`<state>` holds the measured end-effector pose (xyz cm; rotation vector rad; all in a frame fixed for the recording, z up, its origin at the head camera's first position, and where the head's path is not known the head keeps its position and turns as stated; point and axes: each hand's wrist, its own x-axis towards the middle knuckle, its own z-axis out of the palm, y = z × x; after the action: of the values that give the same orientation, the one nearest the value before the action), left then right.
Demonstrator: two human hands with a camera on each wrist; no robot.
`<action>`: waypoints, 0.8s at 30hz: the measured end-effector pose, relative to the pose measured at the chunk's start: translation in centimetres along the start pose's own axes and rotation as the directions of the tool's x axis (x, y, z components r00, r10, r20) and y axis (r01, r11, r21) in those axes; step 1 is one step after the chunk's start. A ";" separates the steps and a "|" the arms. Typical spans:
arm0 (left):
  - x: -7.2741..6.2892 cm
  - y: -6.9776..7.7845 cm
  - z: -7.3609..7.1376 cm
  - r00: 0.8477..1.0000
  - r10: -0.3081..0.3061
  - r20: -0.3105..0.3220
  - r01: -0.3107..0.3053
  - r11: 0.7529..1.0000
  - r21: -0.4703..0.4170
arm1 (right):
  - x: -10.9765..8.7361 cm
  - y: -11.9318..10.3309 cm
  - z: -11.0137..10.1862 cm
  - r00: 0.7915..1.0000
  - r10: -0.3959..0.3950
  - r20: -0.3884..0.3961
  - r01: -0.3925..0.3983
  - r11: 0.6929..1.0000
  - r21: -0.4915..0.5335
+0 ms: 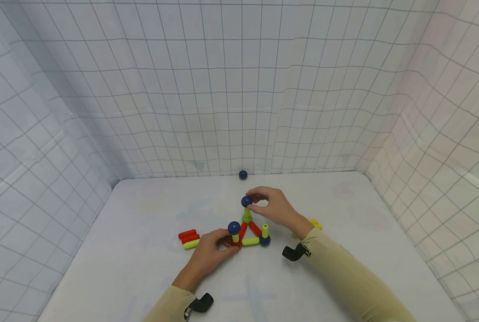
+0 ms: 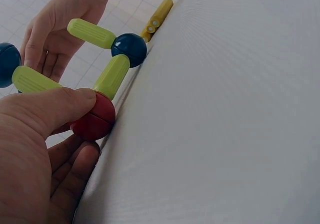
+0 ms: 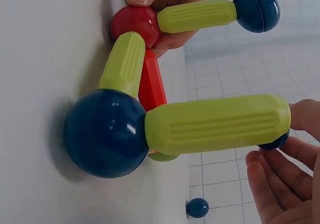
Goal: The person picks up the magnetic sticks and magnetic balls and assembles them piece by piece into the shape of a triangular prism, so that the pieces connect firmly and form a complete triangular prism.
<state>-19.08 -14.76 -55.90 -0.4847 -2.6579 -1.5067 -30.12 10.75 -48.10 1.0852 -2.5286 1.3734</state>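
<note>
On the table stands a triangle of rods and balls: two red rods point(image 1: 255, 228) and a yellow-green rod point(image 1: 250, 241) join a red ball point(image 2: 95, 119), a green ball point(image 1: 246, 219) and a blue ball point(image 3: 106, 133). From each corner ball rises a yellow-green rod. My left hand point(image 1: 210, 253) grips the red corner ball between thumb and fingers; the rod above it carries a blue ball point(image 1: 234, 227). At the far corner, my right hand point(image 1: 274, 207) pinches another blue ball point(image 1: 246, 201) atop its upright rod. The near-right upright rod point(image 1: 265, 230) has a bare top.
Two red rods point(image 1: 188, 234) and a yellow-green rod point(image 1: 191, 244) lie left of the triangle. Yellow rods point(image 1: 315, 222) lie partly hidden behind my right wrist. A loose blue ball point(image 1: 243, 175) rests at the table's back edge, by the grid-patterned sheet point(image 1: 247, 107).
</note>
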 end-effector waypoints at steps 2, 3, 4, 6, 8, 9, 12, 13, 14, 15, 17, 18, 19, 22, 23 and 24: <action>0.0 0.0 0.0 1.000 -0.001 0.001 0.001 1.000 -0.001 | 0.0 0.1 -0.1 1.000 -0.008 -0.009 0.008 1.000 0.004; 0.0 0.0 0.0 1.000 -0.002 0.001 0.002 1.000 0.001 | 0.1 0.2 -0.1 1.000 -0.012 -0.015 0.013 1.000 0.006; 0.0 -0.1 0.0 1.000 -0.005 0.001 0.005 1.000 0.002 | 0.1 0.2 -0.2 1.000 -0.018 -0.022 0.018 1.000 0.008; 0.0 -0.1 0.0 1.000 -0.008 0.002 0.008 1.000 0.006 | 0.2 0.4 -0.3 0.999 -0.032 -0.037 0.033 0.999 0.012; 0.0 -0.1 0.0 1.000 -0.012 0.002 0.012 1.000 0.009 | 0.2 0.6 -0.5 0.998 -0.039 -0.047 0.039 0.999 0.014; 0.0 -0.1 0.0 1.000 -0.012 0.002 0.012 1.000 0.012 | 0.3 0.7 -0.5 0.998 -0.044 -0.051 0.045 0.999 0.016; 0.1 -0.1 -0.1 1.000 -0.008 0.000 0.008 1.000 0.017 | 0.6 0.7 -0.9 0.997 -0.044 -0.064 0.045 0.999 0.012; 0.1 -0.1 -0.1 1.000 -0.006 -0.002 0.006 1.000 0.018 | 0.8 0.7 -1.0 0.997 -0.040 -0.067 0.040 0.999 0.008; 0.1 -0.2 -0.1 1.000 -0.003 -0.004 0.003 1.000 0.020 | 0.9 0.7 -1.1 0.997 -0.036 -0.071 0.036 0.999 0.004; 0.1 -0.2 -0.1 1.000 -0.003 -0.004 0.003 1.000 0.022 | 1.0 0.7 -1.2 0.997 -0.030 -0.075 0.030 1.000 -0.001; 0.1 -0.2 -0.1 1.000 -0.004 -0.002 0.004 1.000 0.023 | 1.3 0.7 -1.4 0.997 -0.015 -0.080 0.014 1.000 -0.012; 0.1 -0.2 0.0 1.000 -0.004 0.000 0.004 1.000 0.023 | 1.4 0.7 -1.5 0.996 -0.011 -0.084 0.010 1.000 -0.017; 0.0 -0.2 0.0 1.000 -0.007 0.002 0.006 1.000 0.023 | 1.5 0.8 -1.6 0.996 -0.005 -0.086 0.004 1.000 -0.022; 0.0 -0.2 0.1 1.000 -0.013 0.008 0.013 1.000 0.022 | 2.1 1.1 -1.9 0.995 -0.006 -0.095 0.003 1.000 -0.023; 0.0 -0.3 0.1 1.000 -0.013 0.009 0.013 1.000 0.023 | 2.3 1.2 -2.0 0.995 -0.007 -0.099 0.005 1.000 -0.025; 0.0 -0.3 0.1 1.000 -0.014 0.009 0.014 1.000 0.021 | 2.5 1.5 -2.1 0.995 -0.010 -0.102 0.007 1.000 -0.027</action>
<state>-19.13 -14.82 -56.17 -0.4732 -2.6868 -1.4816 -33.48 11.50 -46.92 0.9935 -2.4604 1.3526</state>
